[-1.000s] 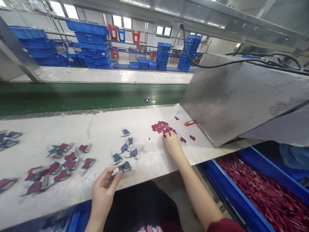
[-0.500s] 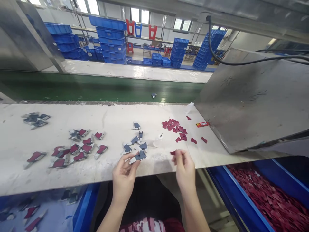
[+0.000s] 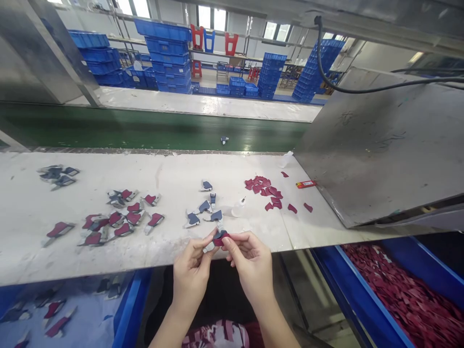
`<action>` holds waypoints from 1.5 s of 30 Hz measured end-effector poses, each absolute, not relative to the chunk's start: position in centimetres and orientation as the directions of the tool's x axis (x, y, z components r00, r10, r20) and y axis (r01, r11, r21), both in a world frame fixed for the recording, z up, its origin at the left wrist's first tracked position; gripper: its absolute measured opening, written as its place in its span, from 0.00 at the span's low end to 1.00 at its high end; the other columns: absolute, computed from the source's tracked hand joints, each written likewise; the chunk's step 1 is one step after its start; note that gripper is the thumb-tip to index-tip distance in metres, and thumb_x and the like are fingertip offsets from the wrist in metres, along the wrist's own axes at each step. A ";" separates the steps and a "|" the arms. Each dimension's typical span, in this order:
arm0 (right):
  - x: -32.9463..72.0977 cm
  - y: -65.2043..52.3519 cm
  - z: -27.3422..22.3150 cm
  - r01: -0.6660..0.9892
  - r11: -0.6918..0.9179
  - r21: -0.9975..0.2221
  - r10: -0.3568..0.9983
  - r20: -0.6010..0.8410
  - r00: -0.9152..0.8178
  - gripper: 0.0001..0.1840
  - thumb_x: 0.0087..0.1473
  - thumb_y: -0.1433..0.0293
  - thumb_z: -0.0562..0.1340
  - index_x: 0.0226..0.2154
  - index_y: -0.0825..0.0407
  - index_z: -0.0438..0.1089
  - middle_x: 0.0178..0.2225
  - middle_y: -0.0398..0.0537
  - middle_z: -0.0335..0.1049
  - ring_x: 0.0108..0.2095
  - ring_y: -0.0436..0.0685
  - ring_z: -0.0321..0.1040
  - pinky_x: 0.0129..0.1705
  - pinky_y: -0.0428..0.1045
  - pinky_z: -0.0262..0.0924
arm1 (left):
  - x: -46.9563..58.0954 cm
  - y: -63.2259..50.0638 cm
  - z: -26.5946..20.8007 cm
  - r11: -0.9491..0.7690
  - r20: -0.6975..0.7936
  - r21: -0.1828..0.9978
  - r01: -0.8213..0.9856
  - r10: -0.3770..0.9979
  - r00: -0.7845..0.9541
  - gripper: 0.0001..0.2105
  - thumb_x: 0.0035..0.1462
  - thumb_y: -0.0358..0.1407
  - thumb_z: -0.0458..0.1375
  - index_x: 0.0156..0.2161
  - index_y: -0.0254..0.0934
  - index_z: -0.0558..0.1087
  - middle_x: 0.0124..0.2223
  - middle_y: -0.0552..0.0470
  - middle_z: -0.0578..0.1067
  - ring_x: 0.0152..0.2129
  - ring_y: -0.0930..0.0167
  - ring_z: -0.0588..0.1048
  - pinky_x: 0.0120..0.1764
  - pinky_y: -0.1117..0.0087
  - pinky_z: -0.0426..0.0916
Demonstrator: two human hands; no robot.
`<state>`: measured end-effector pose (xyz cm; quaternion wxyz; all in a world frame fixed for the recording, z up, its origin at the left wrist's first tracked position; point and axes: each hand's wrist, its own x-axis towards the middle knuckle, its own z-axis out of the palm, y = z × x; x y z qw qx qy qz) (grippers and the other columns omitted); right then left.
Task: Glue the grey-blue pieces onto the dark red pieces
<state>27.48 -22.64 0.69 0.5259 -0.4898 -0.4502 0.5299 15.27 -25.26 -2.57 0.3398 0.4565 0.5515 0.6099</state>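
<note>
Now, from the left, a bin (image 3: 132, 309) sits below the table (image 3: 174, 169) with more parts in it, and on the tabletop a group of grey parts (image 3: 54, 175) and a cluster of red-faced parts (image 3: 134, 217) lie as they did half a second ago. Nearer the middle, loose blue parts (image 3: 205, 207) also look undisturbed. Just in front of them the left hand (image 3: 190, 268) pinches the held part (image 3: 209, 247) between thumb and fingers, over the table's near edge. What has changed is at its right: the right hand (image 3: 252, 263), apart a moment ago, has come in and brings its red piece (image 3: 221, 241) against the part's dark face, thumb on top and fingers curled beneath. So the step seems to have passed from fetching to fitting; whether the piece is fully seated cannot be told. Beyond the hands, a small part (image 3: 224, 140) on the green belt (image 3: 145, 130) has shifted slightly left since the earlier frame. Farther right, the bottle (image 3: 237, 210) stands where it did, near the red pile (image 3: 263, 186), which looks unchanged, and a blue crate (image 3: 369, 295) below the table holds many more red pieces.
</note>
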 end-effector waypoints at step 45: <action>29.2 -21.8 -0.5 0.148 0.263 -0.953 0.936 0.215 -0.280 0.11 0.65 0.67 0.57 0.50 0.45 0.66 0.47 0.47 0.67 0.47 0.54 0.67 0.49 0.49 0.63 | 15.2 -25.1 0.3 0.016 -0.022 1.000 -0.023 0.958 -0.286 0.10 0.56 0.38 0.63 0.43 0.37 0.78 0.44 0.47 0.83 0.41 0.63 0.82 0.44 0.69 0.79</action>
